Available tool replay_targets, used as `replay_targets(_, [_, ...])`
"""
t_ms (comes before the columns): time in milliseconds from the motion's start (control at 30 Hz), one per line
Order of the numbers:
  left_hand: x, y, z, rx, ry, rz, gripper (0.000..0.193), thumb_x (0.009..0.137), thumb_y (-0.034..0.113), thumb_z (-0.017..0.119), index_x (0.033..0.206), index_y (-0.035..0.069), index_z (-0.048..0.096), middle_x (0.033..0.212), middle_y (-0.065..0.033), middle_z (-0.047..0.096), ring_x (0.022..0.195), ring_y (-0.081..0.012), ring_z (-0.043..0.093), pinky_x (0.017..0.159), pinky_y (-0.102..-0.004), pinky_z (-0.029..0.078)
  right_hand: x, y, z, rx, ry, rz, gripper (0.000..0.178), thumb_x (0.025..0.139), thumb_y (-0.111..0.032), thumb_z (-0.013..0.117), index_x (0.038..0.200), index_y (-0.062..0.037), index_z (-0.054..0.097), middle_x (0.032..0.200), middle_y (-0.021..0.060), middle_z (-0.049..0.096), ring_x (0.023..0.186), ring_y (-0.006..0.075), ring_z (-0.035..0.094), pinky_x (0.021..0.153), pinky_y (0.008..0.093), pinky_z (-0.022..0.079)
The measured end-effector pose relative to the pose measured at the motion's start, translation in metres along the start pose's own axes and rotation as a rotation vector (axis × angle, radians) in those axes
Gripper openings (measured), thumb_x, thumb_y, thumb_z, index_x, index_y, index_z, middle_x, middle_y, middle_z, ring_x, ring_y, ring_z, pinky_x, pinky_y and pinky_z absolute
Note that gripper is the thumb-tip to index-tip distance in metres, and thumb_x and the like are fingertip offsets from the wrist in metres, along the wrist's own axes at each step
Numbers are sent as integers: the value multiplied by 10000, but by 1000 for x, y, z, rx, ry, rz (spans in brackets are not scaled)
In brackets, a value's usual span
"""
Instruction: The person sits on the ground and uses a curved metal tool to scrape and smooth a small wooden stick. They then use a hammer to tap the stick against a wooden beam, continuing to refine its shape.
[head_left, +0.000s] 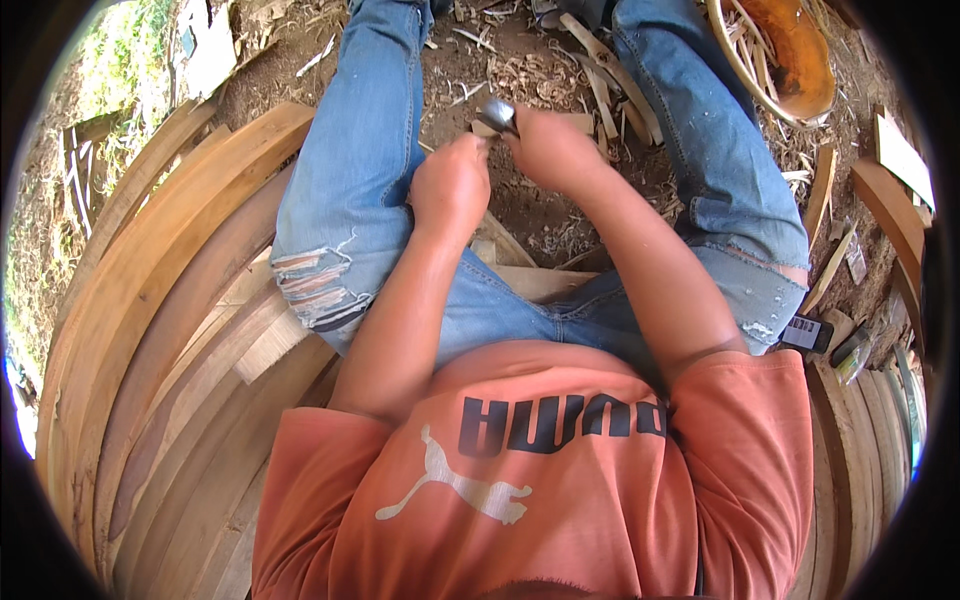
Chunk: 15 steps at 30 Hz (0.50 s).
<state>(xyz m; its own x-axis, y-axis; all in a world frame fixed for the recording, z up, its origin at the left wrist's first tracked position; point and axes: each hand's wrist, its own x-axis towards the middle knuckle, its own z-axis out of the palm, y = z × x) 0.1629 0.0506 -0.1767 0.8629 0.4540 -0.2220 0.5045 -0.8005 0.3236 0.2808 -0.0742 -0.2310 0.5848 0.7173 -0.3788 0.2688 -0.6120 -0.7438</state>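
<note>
Left hand (450,188): curled; cannot tell what, if anything, it pinches.
Right hand (555,150): curled, apparently around the metal piece (497,114).
Metal piece: between the legs (365,150).
Orange container (804,70): wood strips (752,45) inside.

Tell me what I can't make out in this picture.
In the head view:
Shiny metal piece: full shape, partly covered by the right hand.
Left hand: whatever it may hold, hidden inside its closed fist.
Orange container: far end, cut off by the top edge.
</note>
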Motion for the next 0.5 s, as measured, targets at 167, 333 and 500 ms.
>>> replay_targets(167, [2, 0, -1, 70, -30, -35, 105, 957, 111, 719, 1042, 82, 775, 948, -174, 779, 905, -408, 746, 791, -506, 580, 4, -12, -14, -20, 18, -47, 311, 1015, -276, 656, 1221, -43, 661, 1042, 256, 756, 959, 473, 728, 850, 568, 570])
replay_targets(333, [-4, -3, 1, 3, -1, -20, 119, 959, 114, 719, 1057, 87, 780, 947, -177, 777, 893, -419, 741, 778, -511, 578, 8, -1, 7, -65, -93, 70, 326, 1031, -273, 621, 1261, -42, 632, 1062, 259, 755, 988, 463, 731, 850, 572, 569])
replay_targets(500, [0, -2, 0, 25, 4, -11, 114, 960, 127, 729, 1051, 83, 783, 930, -189, 773, 877, -427, 738, 763, -514, 580, 1, -17, -1, 27, -76, 22, 344, 1042, -286, 615, 1284, -41, 611, 1050, 260, 753, 1003, 466, 725, 863, 575, 563])
